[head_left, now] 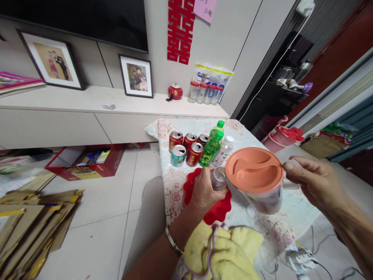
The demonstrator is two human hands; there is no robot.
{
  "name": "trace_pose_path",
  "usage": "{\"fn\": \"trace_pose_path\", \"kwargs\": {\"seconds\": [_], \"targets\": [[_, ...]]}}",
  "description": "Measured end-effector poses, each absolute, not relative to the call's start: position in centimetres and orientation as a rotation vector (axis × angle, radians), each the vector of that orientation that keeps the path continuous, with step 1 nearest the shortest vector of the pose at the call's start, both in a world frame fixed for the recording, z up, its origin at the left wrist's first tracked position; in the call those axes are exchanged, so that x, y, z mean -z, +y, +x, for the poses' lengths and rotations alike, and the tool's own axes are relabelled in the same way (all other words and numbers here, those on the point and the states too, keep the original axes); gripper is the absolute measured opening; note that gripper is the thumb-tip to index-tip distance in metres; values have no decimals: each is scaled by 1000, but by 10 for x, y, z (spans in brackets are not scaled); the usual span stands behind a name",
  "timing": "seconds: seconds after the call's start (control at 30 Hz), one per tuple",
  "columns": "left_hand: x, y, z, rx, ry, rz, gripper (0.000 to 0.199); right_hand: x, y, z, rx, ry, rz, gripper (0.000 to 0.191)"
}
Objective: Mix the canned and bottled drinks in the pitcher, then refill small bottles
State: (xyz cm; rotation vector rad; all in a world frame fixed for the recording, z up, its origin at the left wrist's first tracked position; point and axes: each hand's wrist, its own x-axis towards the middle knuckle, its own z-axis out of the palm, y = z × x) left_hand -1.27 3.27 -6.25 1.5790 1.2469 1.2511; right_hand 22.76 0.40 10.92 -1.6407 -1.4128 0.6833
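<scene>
- While the left hand point(204, 190) is gripping a small clear bottle point(219, 178), its fingers are wrapping closed around the bottle's body, with the open neck pointing up and to the right.
- The right hand point(313, 182) is holding a clear pitcher point(262, 198) by its handle, the thumb pressing on top and the other fingers curling around the handle out of sight.
- The pitcher is wearing an orange lid point(254, 169) and is hanging just above the table point(291, 214), its spout side sitting just beside the bottle's neck; whether the two are touching cannot be told.
- Under the left hand, a red scalloped mat point(217, 212) is lying on the flowered tablecloth.
- Behind the bottle, four red cans point(194, 154) and one teal can point(178, 155) are standing in a cluster, all with their tabs opened.
- Next to the cans, two green bottles point(211, 149) are standing upright, and a clear bottle with a white cap point(225, 149) is leaning beside them.
- A yellow cloth point(221, 251) is lying bunched at the near edge of the table, below the left wrist.
- A small white cap point(250, 211) is resting on the tablecloth, partly seen through the pitcher's base.
</scene>
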Motion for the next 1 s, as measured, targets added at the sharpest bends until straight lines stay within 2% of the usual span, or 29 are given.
{"fn": "trace_pose_path", "kwargs": {"seconds": [0.17,1.0], "targets": [[64,34,-12,-1269,1233,1589,64,-110,5,226,-775,-1347,-1612,57],[59,32,-14,-1230,1252,1596,63,-114,5,223,-789,-1345,-1612,56]]}}
